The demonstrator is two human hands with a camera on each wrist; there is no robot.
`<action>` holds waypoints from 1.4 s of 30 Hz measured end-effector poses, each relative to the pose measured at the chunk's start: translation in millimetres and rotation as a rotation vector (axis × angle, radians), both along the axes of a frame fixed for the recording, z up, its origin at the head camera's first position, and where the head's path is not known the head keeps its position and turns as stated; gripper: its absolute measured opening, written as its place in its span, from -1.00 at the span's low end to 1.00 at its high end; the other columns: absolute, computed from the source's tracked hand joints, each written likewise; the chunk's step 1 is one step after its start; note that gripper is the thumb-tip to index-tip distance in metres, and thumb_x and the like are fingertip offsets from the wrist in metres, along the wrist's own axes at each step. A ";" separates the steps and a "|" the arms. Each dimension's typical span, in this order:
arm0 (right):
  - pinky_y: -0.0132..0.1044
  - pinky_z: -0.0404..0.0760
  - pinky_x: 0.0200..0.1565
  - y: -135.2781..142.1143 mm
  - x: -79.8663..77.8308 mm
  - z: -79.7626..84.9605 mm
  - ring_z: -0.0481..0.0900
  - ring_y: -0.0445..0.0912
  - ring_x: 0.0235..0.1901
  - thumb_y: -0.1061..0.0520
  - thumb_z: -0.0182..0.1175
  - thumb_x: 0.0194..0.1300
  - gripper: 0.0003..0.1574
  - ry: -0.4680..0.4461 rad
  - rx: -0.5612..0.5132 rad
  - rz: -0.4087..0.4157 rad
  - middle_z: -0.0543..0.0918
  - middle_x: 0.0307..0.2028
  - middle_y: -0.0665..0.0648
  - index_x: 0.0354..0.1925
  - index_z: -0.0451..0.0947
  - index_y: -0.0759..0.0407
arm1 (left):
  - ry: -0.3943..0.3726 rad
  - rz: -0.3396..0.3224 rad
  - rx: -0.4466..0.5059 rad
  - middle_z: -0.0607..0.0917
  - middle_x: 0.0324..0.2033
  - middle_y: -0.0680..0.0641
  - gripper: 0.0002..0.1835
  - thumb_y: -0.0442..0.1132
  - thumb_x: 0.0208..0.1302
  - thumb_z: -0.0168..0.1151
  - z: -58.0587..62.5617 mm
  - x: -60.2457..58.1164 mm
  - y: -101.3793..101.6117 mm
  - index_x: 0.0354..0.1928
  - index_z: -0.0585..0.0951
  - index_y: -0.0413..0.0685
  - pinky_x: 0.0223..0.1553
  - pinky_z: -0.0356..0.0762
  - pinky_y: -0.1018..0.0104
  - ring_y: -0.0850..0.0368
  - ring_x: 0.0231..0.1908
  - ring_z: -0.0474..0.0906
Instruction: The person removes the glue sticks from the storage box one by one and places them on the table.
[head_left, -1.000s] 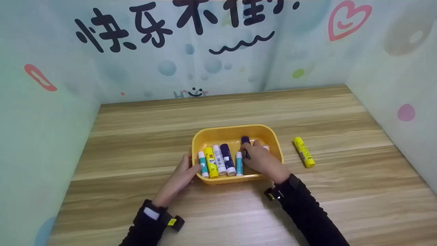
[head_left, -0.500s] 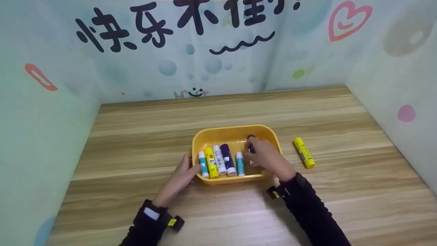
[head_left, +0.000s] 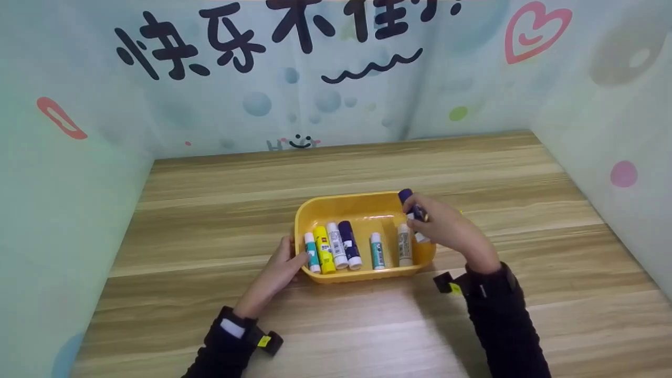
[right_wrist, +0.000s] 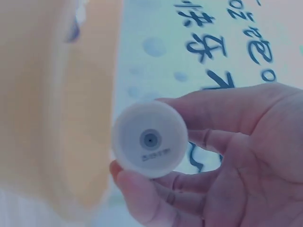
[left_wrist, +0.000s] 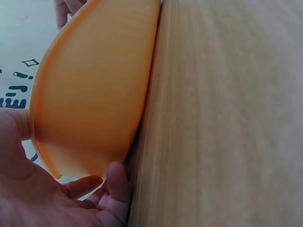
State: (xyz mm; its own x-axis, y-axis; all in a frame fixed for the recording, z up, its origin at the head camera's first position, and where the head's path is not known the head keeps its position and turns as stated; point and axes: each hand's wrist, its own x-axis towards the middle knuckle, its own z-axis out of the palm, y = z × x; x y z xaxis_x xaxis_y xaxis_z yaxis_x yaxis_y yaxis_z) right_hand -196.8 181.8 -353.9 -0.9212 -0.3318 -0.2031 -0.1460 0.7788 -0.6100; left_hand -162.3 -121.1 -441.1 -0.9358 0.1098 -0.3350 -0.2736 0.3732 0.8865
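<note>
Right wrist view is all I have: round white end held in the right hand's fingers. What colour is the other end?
Observer: Dark purple; the head view shows that end of the held glue stick.
Operator: Where's the left hand?
Observer: The left hand grips the left end of the yellow plastic basket.
Operator: Rightmost stick visible inside it?
Observer: A grey-labelled glue stick, lying apart from the others there.

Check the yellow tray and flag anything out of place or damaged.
Nothing visible looks spilled or damaged. Only the spacing is uneven: in the yellow tray, four glue sticks lie close together at the left, while a teal-and-white stick and a pale stick lie spaced apart to their right.
</note>
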 end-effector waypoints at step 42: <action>0.07 0.47 -0.05 63.3 -22.8 -26.4 0.42 0.23 -0.02 0.16 0.15 0.14 -0.19 -0.137 0.233 -0.164 0.29 0.16 0.49 0.30 0.06 0.26 | -0.025 -0.006 0.021 0.40 0.09 -0.18 -0.43 -0.07 0.23 -0.01 12.5 6.2 0.0 0.23 0.11 -0.06 -0.30 0.46 0.32 0.06 -0.16 0.45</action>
